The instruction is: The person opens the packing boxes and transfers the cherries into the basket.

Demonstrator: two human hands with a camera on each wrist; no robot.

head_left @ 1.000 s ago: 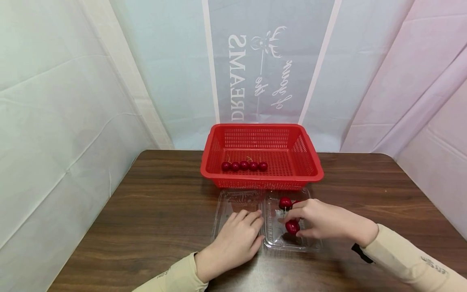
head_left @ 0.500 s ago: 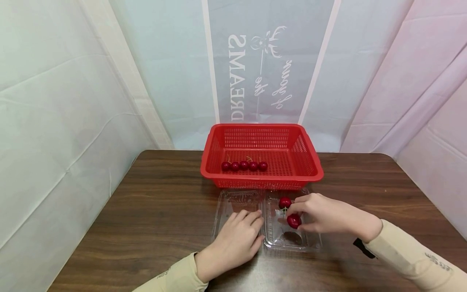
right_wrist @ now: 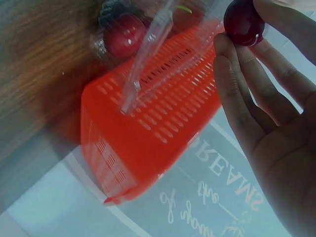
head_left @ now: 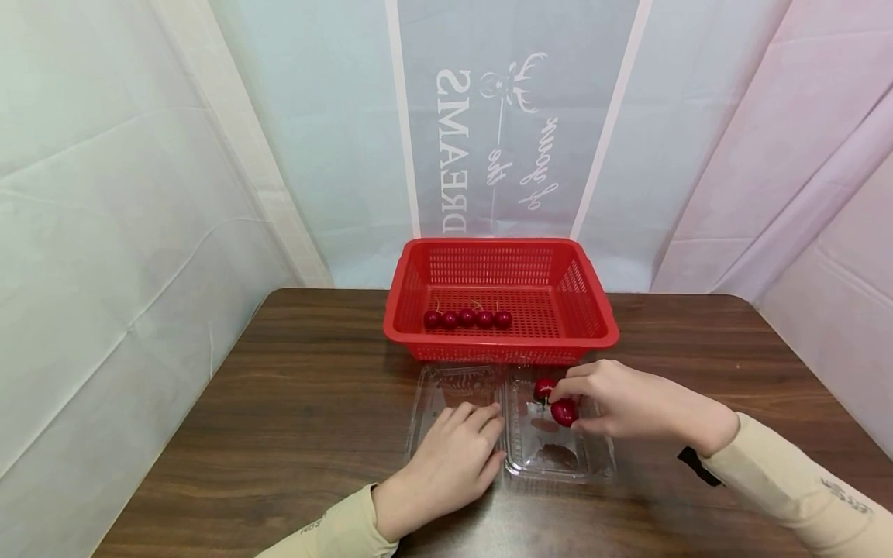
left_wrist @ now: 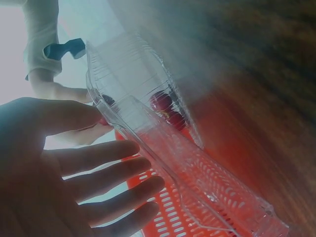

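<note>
A clear plastic clamshell box [head_left: 551, 463] lies opened out on the table, both halves side by side. My right hand [head_left: 617, 399] is over its right half and pinches a dark red cherry [head_left: 563, 413] between thumb and fingertips, also plain in the right wrist view as a glossy cherry [right_wrist: 244, 22]. Another cherry [head_left: 544, 388] sits near the back of that half; the left wrist view shows two cherries [left_wrist: 161, 101] there. My left hand [head_left: 456, 453] rests on the left half, the lid [head_left: 460, 380], fingers extended along its inner edge.
Directly behind the box stands a red perforated basket [head_left: 586, 310], close to its back edge. Inside, several cherries [head_left: 467, 318] with stems line up along the front left. A printed cloth [head_left: 502, 155] hangs behind the wooden table [head_left: 293, 403].
My right hand has moved the pinched cherry backward and slightly right within the box's right half, closer to the cherry at the back. The left hand stays in place.
</note>
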